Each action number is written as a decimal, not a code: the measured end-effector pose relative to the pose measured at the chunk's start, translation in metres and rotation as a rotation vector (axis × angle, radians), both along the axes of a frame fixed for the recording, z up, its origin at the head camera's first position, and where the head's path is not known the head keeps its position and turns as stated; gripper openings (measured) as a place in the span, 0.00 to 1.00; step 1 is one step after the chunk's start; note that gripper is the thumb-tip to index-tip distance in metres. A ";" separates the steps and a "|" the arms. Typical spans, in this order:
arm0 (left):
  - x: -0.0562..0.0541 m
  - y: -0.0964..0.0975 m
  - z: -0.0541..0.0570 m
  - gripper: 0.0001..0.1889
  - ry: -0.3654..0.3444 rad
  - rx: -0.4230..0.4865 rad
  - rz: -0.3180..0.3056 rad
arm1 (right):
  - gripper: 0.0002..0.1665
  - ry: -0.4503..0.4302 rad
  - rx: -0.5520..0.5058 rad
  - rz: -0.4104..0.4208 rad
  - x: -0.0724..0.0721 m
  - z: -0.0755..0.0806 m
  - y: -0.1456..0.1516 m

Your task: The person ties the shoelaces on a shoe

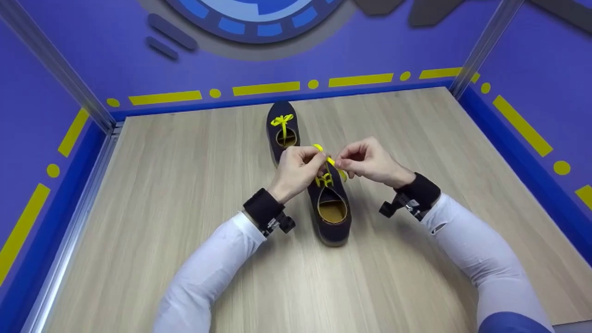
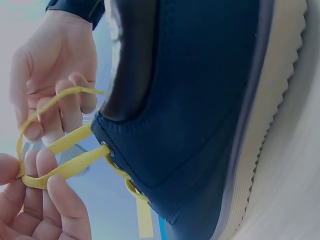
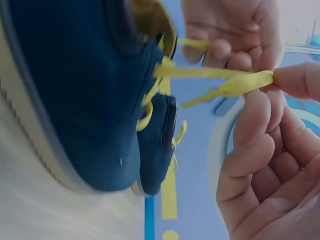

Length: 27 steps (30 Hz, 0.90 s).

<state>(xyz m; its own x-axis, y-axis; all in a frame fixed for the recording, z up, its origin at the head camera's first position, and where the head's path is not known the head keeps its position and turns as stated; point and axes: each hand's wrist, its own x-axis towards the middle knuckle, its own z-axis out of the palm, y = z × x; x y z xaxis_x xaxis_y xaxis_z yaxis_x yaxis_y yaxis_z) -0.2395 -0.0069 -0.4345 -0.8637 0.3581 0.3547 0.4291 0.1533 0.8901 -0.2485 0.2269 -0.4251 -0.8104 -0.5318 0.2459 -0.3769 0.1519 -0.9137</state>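
Note:
A dark navy shoe [image 1: 334, 229] with yellow laces stands on the wooden tabletop, its heel toward me. Above its tongue, my left hand [image 1: 298, 172] pinches the yellow shoelace [image 2: 75, 165] between thumb and fingers. From the other side my right hand [image 1: 373, 163] pinches a folded stretch of the lace [image 3: 247, 82]. Lengths of lace run up from the eyelets to both hands, and a loose end curls free in the left wrist view. In the head view the hands cover the shoe's toe and part of its lacing.
A second navy shoe [image 1: 280, 111] stands farther back and slightly left, its yellow lace tied in a bow [image 1: 282, 120]. Blue panels [image 1: 296, 64] with yellow marks border the tabletop [image 1: 185, 194] at the back and sides. Each wrist wears a black strap with a small camera.

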 end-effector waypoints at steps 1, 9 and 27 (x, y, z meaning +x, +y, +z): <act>0.000 0.000 0.000 0.14 0.013 -0.005 0.008 | 0.07 -0.021 0.004 0.008 0.001 0.000 -0.001; 0.000 -0.001 0.002 0.08 0.124 -0.078 0.103 | 0.06 -0.058 0.015 0.011 0.003 -0.007 -0.016; 0.003 -0.004 -0.003 0.07 0.201 -0.086 0.127 | 0.16 0.065 0.201 -0.177 -0.003 -0.027 -0.027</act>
<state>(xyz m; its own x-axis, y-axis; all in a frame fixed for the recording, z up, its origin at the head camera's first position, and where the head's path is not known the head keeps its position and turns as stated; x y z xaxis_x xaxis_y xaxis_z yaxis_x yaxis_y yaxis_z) -0.2366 -0.0105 -0.4377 -0.8186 0.2874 0.4972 0.5690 0.2887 0.7700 -0.2511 0.1998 -0.4523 -0.8809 -0.4271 0.2041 -0.3854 0.3965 -0.8332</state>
